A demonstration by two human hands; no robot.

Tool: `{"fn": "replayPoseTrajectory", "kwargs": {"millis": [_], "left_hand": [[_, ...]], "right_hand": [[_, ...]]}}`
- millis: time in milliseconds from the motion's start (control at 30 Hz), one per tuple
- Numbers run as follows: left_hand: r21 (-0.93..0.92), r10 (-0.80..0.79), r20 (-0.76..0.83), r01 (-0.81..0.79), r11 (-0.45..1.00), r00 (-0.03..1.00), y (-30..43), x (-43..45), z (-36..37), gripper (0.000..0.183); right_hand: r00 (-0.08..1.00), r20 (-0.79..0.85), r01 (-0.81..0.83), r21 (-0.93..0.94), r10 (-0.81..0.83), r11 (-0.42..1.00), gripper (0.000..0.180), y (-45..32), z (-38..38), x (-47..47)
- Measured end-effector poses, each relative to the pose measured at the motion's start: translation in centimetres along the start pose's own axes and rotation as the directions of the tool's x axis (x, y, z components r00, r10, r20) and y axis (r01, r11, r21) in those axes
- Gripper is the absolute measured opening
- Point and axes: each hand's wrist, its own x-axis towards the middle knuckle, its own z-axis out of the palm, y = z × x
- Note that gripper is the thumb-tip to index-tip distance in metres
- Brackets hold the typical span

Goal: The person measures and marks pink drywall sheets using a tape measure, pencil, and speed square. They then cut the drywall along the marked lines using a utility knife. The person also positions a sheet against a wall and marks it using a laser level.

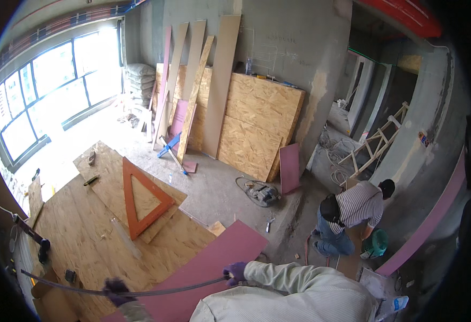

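Note:
My right hand (234,273), in a purple glove, grips one end of a long, thin, dark strip (179,290). The strip bows slightly and runs left across the pink board (219,257) and past the OSB worktop (78,225). My left hand (118,290), also gloved, is at the strip partway along; motion blur hides whether its fingers close around it. An orange triangular set square (129,201) lies on a smaller OSB piece (102,169) on the worktop. Near it are a dark-handled knife (91,180) and a translucent strip (126,238).
A person (350,205) bends over a green bucket (375,242) at right. OSB sheets (255,124) and narrow boards lean against the wall. A corded power tool (261,193) and a blue-and-white stand (171,151) are on the floor. A wooden frame (376,145) leans by the doorway.

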Motion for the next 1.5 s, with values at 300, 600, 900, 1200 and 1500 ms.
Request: {"fn": "replayPoseTrajectory", "kwargs": {"millis": [300,600,900,1200,1500], "left_hand": [[0.420,-0.631,-0.200,0.648,0.636,0.749,-9.2,-7.7,17.6,0.038],[0.831,0.038,-0.516,0.511,-0.220,0.856,-3.3,-1.7,-3.8,0.067],[0.429,0.389,-0.148,0.413,-0.803,0.909,-1.0,9.5,-11.9,0.073],[0.388,0.293,-0.240,0.368,-0.845,0.926,-0.4,12.3,-8.7,0.073],[0.351,0.269,-0.388,0.411,-0.841,0.882,-0.9,12.4,-8.8,0.075]], "right_hand": [[0.987,-0.021,-0.134,0.451,0.160,0.883,0.046,-10.7,-4.0,8.2],[0.972,-0.099,-0.188,0.229,0.215,0.955,0.065,-7.8,-0.7,17.7],[0.997,-0.076,-0.024,-0.116,0.016,0.993,0.055,-9.5,-7.3,32.9],[0.586,-0.447,0.404,-0.562,-0.676,0.722,0.042,-19.7,-18.4,79.7],[0.877,-0.308,0.139,-0.574,-0.370,0.807,0.039,-30.7,-16.1,102.1]]}}
